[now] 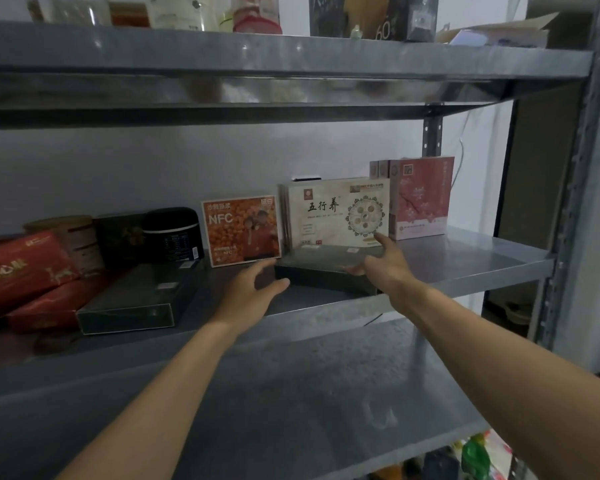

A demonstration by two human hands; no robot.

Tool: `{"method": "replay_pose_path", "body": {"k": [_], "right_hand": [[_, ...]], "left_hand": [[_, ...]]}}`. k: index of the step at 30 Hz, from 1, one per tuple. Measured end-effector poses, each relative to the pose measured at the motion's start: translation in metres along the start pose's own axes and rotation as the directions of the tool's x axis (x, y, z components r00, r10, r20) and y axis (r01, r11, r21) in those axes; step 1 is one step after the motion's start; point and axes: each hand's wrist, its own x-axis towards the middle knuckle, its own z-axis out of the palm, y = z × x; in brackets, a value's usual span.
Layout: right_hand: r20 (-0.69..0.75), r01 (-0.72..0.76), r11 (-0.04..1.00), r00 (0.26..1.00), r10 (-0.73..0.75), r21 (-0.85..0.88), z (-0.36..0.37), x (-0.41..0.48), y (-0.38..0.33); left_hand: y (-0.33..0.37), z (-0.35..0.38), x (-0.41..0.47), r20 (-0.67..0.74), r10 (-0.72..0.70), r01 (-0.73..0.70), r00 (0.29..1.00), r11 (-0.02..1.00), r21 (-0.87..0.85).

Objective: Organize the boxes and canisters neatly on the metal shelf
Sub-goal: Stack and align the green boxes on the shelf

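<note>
- Task item: dark box [321,263] lies flat on the middle shelf [465,258], right of centre, its near right corner close to the shelf's front lip.
- Left hand [253,289]: open and spread around the dark box's left end, thumb at the near corner, fingers over the top. No firm grasp is evident.
- Right hand [385,268]: open, resting on the box's right end with the thumb on the lid. The forefinger stretches far toward the foot of the white box [336,211]; contact cannot be confirmed.
- Risk 1: with neither hand clamped, a pull toward the near side could tip the dark box off the lip.
- Risk 2: the white box stands upright just behind. A nudge from the forefinger, or the dark box pushed far, could topple it.
- Risk 3: the orange box [241,230] stands upright just beside the left fingers and could be knocked flat by a careless lift.
- Risk 4: the pink boxes [421,199], upright right of the white box, could fall if it goes over rightwards.
- Containers: every box on this shelf is closed, contents unseen. This includes the second dark box [136,299] and red boxes [21,268] at left.
- Black canister [174,233] and brown canister [70,237], far left, are lidded; contents unknown.
</note>
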Motion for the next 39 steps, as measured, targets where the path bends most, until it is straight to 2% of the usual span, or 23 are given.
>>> {"method": "replay_pose_path", "body": {"k": [4, 6, 8, 11, 13, 16, 18, 23, 25, 29, 31, 33, 36, 39], "right_hand": [[0.052, 0.022, 0.993, 0.998, -0.028, 0.119, 0.007, -0.002, -0.005], [0.055, 0.026, 0.99, 0.998, -0.034, 0.141, 0.012, -0.001, -0.008], [0.032, 0.018, 0.985, 0.999, -0.024, 0.173, 0.017, 0.003, -0.007], [0.024, -0.012, 0.977, 1.0, 0.007, 0.213, 0.028, 0.009, -0.007], [0.063, -0.024, 0.989, 0.998, 0.015, 0.147, 0.037, 0.009, -0.008], [0.066, -0.021, 1.0, 0.998, 0.02, 0.019, 0.052, 0.031, 0.008], [0.062, -0.011, 1.0, 0.998, 0.012, -0.005, 0.059, 0.042, 0.016], [-0.016, 0.049, 0.993, 0.999, -0.047, 0.103, 0.06, 0.004, -0.008], [-0.054, 0.12, 0.985, 0.992, -0.114, 0.124, 0.063, 0.001, -0.007], [-0.157, 0.236, 0.955, 0.965, -0.209, 0.179, 0.068, -0.007, -0.003], [-0.23, 0.277, 0.939, 0.946, -0.229, 0.203, 0.067, -0.012, -0.004], [-0.265, 0.287, 0.936, 0.937, -0.23, 0.202, 0.069, -0.015, -0.003], [-0.219, 0.297, 0.933, 0.943, -0.252, 0.203, 0.071, -0.017, -0.001], [-0.159, 0.31, 0.94, 0.945, -0.287, 0.141, 0.074, -0.02, -0.004]], "left_hand": [[-0.002, -0.004, -0.002, -0.081, 0.092, -0.088, 0.992, 0.995, 0.052], [-0.006, -0.012, -0.001, -0.165, 0.205, -0.173, 0.965, 0.967, 0.189], [-0.012, -0.026, 0.0, -0.235, 0.283, -0.192, 0.93, 0.919, 0.345], [-0.02, -0.054, 0.003, -0.29, 0.334, -0.078, 0.897, 0.765, 0.64], [-0.028, -0.072, 0.004, -0.291, 0.261, 0.072, 0.921, 0.617, 0.783], [-0.041, -0.09, 0.001, -0.289, -0.036, 0.265, 0.957, 0.52, 0.812], [-0.048, -0.095, 0.0, -0.249, -0.116, 0.272, 0.962, 0.524, 0.807], [-0.036, -0.109, -0.002, -0.093, -0.181, 0.182, 0.979, 0.571, 0.801], [-0.034, -0.118, -0.006, -0.035, -0.211, 0.148, 0.977, 0.55, 0.822], [-0.04, -0.13, -0.017, 0.055, -0.233, 0.091, 0.971, 0.57, 0.817], [-0.042, -0.136, -0.021, 0.116, -0.2, 0.034, 0.973, 0.619, 0.785], [-0.043, -0.144, -0.028, 0.148, -0.136, -0.006, 0.98, 0.714, 0.7], [-0.05, -0.155, -0.033, 0.122, -0.01, -0.064, 0.993, 0.805, 0.59], [-0.052, -0.159, -0.036, 0.091, 0.094, -0.129, 0.991, 0.814, 0.566]]}}
